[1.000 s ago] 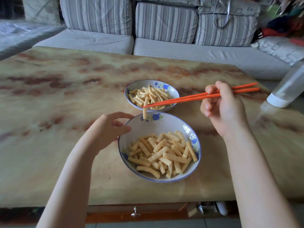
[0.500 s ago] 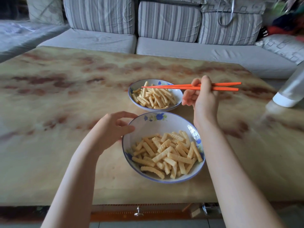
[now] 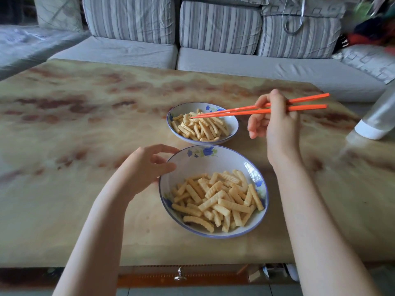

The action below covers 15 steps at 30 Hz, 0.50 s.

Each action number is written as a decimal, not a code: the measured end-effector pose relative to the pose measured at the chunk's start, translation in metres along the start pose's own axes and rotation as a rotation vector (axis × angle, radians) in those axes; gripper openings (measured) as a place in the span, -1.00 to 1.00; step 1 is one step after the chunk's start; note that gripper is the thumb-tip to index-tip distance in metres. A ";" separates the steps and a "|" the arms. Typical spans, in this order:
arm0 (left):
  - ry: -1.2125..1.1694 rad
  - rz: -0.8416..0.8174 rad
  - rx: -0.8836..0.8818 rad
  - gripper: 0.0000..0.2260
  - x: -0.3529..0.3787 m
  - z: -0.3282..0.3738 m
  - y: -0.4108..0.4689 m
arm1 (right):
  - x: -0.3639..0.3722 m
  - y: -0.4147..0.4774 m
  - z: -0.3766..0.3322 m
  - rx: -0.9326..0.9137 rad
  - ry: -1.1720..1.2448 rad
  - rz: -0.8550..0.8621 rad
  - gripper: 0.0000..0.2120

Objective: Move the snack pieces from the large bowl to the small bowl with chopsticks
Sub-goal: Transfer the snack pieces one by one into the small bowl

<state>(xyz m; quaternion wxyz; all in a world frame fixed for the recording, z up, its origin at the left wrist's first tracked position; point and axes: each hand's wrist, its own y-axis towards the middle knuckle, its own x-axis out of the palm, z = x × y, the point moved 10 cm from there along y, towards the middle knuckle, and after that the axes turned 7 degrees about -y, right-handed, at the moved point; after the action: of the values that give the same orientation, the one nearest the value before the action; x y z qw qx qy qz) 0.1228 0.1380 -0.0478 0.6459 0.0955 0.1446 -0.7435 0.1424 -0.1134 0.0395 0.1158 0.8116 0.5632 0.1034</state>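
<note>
A large white bowl (image 3: 215, 159) with blue flowers stands near the table's front edge and holds several ridged yellow snack pieces (image 3: 218, 199). Just behind it stands a small bowl (image 3: 232, 124) of the same pattern, piled with snack pieces (image 3: 198, 127). My right hand (image 3: 275, 122) grips a pair of orange chopsticks (image 3: 239, 110). Their tips hover over the small bowl's pile, close together, with no piece between them. My left hand (image 3: 147, 167) curls round the large bowl's left rim, thumb and forefinger on its edge.
The bowls stand on a marbled yellow-brown table (image 3: 85, 146). A clear bottle with a white cap (image 3: 376, 122) lies at the right edge. A striped grey sofa (image 3: 213, 39) runs along the far side. A drawer knob (image 3: 179, 274) shows below the table front.
One second ago a snack piece hung from the chopstick tips; it is now in the small bowl. My right hand has drawn back right, leaving the tips empty above the pile. My left hand stayed.
</note>
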 end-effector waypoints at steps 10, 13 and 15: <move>-0.003 0.003 0.001 -0.75 0.000 0.002 -0.001 | -0.017 -0.015 -0.010 0.093 -0.136 -0.294 -0.62; 0.014 0.007 0.001 -0.73 0.000 0.001 -0.001 | -0.018 -0.019 -0.005 0.115 -0.200 -0.330 -0.62; 0.018 0.011 0.004 -0.73 0.000 0.001 -0.001 | -0.018 -0.019 -0.003 0.121 -0.210 -0.343 -0.62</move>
<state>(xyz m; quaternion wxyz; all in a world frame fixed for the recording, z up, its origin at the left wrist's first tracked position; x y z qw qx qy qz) 0.1220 0.1376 -0.0466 0.6483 0.1042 0.1486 -0.7395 0.1182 -0.1234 0.0362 0.1410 0.7157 0.6831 -0.0368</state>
